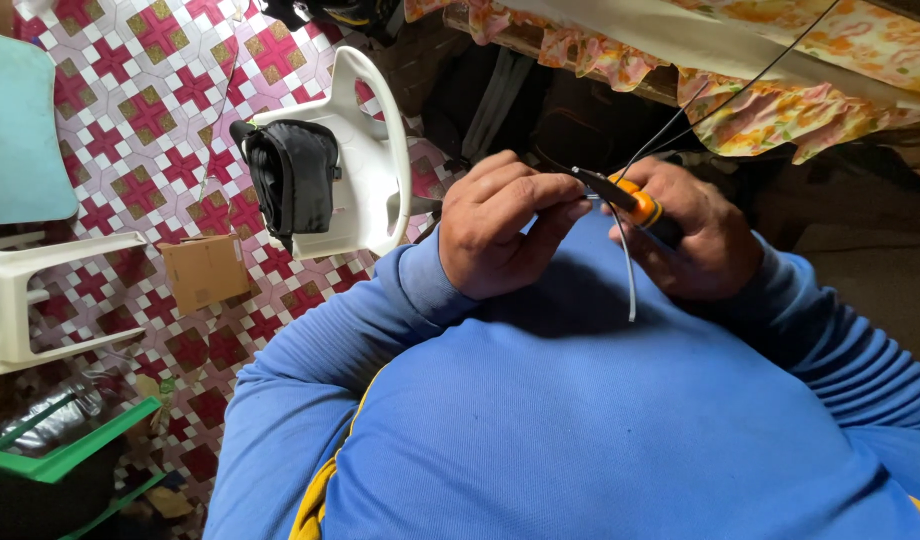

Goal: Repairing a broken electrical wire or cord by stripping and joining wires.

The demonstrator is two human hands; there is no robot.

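Both hands up close over the blue long-sleeved top (600, 420), nothing carrying the work, it's held in the air above the lap. Left hand (505, 225) fingers pressed together, pinching a thin white wire (630, 275) near the tool's black tip. Right hand (695, 235) curled tight round an orange-and-black handled hand tool (635, 207), prob. a cutter or stripper, can't tell which; tip points toward the left hand's fingers. White wire's loose end hangs down btwn the two hands; thin dark wires (720, 100) run up toward the top right, over a floral-print cloth (780, 100).

Beside the left arm: white plastic chair (365, 160) w/ a black fabric pouch (292, 175) lying on it. Small brown cardboard box (207, 270) on the red-and-white patterned tile floor (150, 110), near another white plastic chair (30, 300) at the left edge. Green plastic piece (70, 450) at the bottom left corner.
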